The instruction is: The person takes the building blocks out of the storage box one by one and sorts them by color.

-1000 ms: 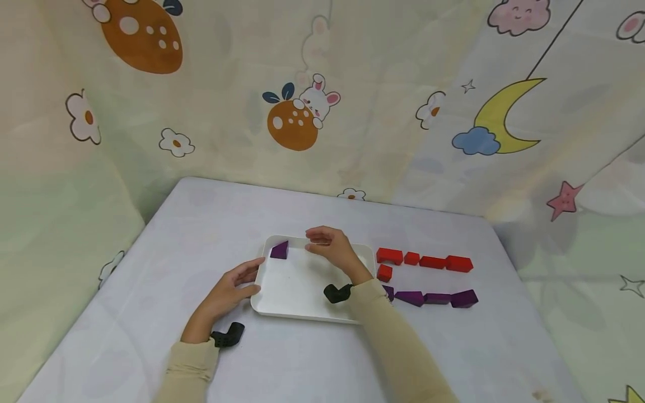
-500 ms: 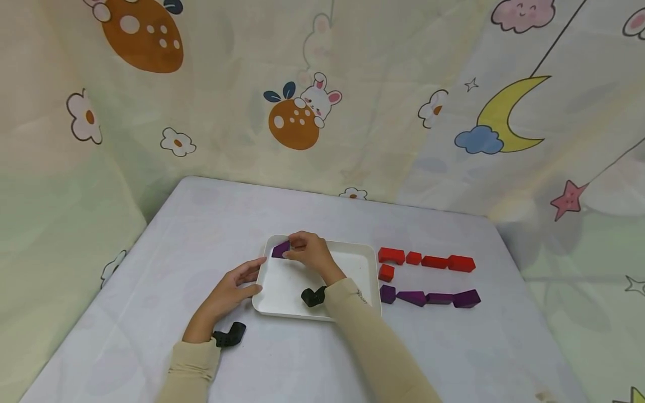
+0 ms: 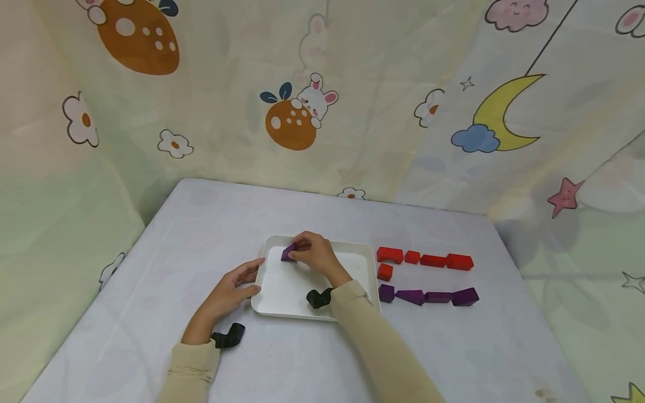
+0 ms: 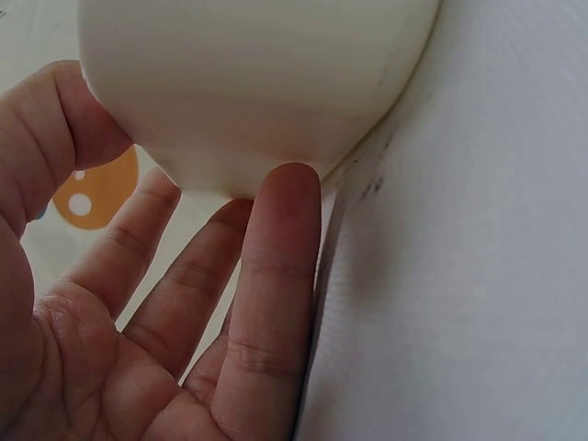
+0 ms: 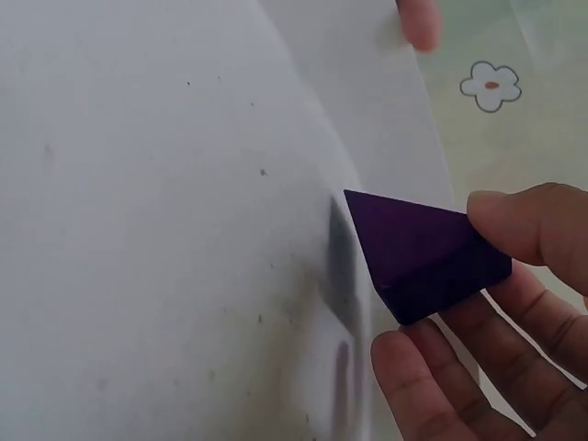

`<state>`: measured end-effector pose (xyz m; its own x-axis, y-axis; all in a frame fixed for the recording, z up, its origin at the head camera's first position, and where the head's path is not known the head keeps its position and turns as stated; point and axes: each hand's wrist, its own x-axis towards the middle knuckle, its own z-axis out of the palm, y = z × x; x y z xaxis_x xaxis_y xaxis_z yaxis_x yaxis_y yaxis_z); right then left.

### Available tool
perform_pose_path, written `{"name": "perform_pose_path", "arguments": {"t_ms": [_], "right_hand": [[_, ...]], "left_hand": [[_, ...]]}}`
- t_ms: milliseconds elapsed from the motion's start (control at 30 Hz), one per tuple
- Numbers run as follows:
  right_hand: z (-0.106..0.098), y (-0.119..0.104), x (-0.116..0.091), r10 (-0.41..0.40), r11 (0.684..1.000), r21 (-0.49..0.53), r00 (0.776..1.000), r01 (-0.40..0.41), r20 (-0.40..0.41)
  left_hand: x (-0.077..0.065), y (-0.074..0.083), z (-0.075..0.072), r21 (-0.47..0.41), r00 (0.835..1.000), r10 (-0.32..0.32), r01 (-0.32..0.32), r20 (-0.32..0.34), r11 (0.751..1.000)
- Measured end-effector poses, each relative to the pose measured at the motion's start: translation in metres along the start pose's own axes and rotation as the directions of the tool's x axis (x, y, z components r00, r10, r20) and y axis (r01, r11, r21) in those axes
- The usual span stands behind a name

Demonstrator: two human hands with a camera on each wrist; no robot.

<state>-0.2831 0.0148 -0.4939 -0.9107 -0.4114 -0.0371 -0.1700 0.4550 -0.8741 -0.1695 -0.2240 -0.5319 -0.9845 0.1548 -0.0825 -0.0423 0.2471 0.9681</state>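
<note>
My right hand [image 3: 317, 254] pinches a purple block [image 5: 418, 243] between thumb and fingers, over the far left part of a white tray [image 3: 282, 296]. The block has slanted faces and a pointed end; its shadow falls on the tray in the right wrist view. At the tray's left side, my left hand [image 3: 227, 288] touches the edge with its fingertips and thumb. Seen from the left wrist, the fingers [image 4: 276, 266] are nearly straight along the outside of the tray wall [image 4: 248, 83].
Right of the tray lies a row of red blocks [image 3: 433, 261], with another red block [image 3: 385, 272] below its left end. Nearer me runs a row of several purple blocks [image 3: 438, 297]. A white cloth covers the table [image 3: 227, 212]; a patterned curtain [image 3: 216, 89] stands behind it.
My right hand has moved left across the tray, taken hold of the purple block at the far left corner and shifted it slightly right. My left hand has stayed at the tray's edge.
</note>
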Motion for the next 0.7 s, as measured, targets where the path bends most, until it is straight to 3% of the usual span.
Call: {"name": "perform_pose_path", "arguments": {"t_ms": [467, 700], "right_hand": [[-0.071, 0.008, -0.039, -0.096, 0.972, 0.213, 0.995, 0.099, -0.024], [-0.109, 0.021, -0.062, -0.146, 0.963, 0.214, 0.985, 0.163, -0.093]], "left_hand": [[-0.001, 0.003, 0.003, -0.027, 1.0, -0.029, 0.029, 0.003, 0.999], [-0.001, 0.0, 0.001, -0.008, 0.999, -0.033, 0.033, 0.0, 0.999]]}}
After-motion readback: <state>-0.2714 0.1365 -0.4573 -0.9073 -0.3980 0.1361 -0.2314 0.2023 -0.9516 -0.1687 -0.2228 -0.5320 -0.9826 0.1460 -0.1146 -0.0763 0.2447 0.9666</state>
